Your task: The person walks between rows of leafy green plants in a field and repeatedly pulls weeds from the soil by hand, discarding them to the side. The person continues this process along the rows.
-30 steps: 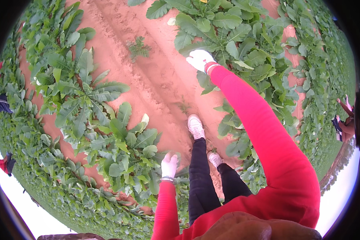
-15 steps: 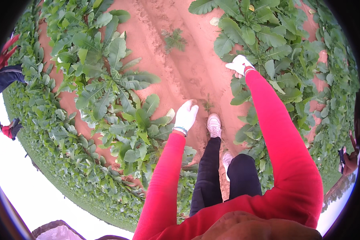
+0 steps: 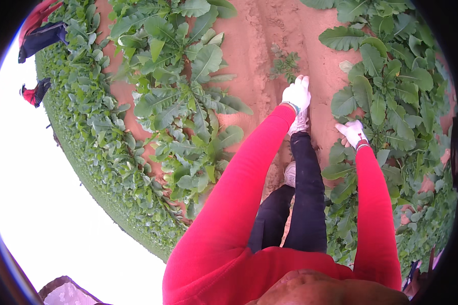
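My left hand (image 3: 296, 94), in a white glove with bare fingertips, reaches forward over the furrow just above my front shoe. Its fingers are stretched out close to a small feathery weed (image 3: 285, 63) growing in the reddish soil, with no visible grip on it. My right hand (image 3: 351, 133), gloved likewise, hangs by the edge of the leafy crop row (image 3: 376, 96) on the right. Its thumb and fingers stand apart, and nothing shows in them. Broad, lobed green leaves lie beside and beyond that hand.
Another leafy row (image 3: 193, 96) runs along the left of the bare soil furrow (image 3: 254, 51). My front shoe (image 3: 299, 122) and rear shoe (image 3: 290, 175) stand in the furrow. Two people, one nearer (image 3: 46, 38) and one farther (image 3: 34, 94), are at the far left among more crops.
My left hand has swung forward and right, from beside the left row to near the weed. My right hand sits lower in view, still by the right row. I have stepped forward.
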Motion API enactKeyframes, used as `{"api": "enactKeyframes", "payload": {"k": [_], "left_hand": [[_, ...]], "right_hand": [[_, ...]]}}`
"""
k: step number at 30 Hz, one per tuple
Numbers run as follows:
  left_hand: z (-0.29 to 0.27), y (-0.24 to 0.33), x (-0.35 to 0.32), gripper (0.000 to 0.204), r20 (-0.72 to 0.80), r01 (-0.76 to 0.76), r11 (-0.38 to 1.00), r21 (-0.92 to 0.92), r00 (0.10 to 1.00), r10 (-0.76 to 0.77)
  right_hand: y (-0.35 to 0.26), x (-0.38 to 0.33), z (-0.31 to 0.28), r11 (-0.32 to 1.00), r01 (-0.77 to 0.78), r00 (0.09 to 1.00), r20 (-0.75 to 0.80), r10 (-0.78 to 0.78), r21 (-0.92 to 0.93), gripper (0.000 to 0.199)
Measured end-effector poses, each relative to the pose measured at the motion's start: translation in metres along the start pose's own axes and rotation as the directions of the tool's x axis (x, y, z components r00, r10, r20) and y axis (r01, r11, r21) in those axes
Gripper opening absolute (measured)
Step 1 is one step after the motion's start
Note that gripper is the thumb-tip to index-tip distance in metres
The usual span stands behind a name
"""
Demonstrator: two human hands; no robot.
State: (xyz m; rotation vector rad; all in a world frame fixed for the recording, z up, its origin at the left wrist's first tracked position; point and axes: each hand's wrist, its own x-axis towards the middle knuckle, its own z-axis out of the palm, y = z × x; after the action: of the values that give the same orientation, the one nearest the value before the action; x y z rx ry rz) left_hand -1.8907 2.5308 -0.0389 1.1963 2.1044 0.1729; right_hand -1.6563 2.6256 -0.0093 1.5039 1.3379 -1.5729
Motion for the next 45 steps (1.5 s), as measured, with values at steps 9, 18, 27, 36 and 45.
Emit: {"api": "enactKeyframes", "payload": {"k": [9,18,27,36,45], "left_hand": [[0.032,-0.046,0.138,0.057,-0.185,0.376,0.818,0.435,0.927,-0.327],[0.005,-0.045,0.127,0.029,0.364,0.355,0.891,0.284,0.819,-0.443],[-0.049,-0.027,-0.001,0.046,0.279,0.267,0.884,-0.383,0.946,-0.165],[-0.14,-0.061,-0.202,0.053,0.094,0.334,0.907,-0.256,0.942,-0.321],[-0.176,-0.133,-0.404,0.034,0.361,0.643,0.712,-0.282,0.759,-0.542]], "right_hand": [[0.004,0.008,0.001,0.983,-0.102,0.995,0.037,0.098,0.152,0.039],[-0.005,0.001,-0.001,0.969,-0.142,0.989,0.06,0.133,0.2,0.037],[-0.004,0.001,-0.005,0.986,-0.098,0.995,0.046,0.092,0.135,0.04],[-0.022,-0.02,0.004,0.984,-0.176,0.977,-0.115,0.179,0.041,0.046],[0.004,-0.108,0.037,0.747,0.247,0.813,-0.288,-0.507,-0.618,0.04]]}}
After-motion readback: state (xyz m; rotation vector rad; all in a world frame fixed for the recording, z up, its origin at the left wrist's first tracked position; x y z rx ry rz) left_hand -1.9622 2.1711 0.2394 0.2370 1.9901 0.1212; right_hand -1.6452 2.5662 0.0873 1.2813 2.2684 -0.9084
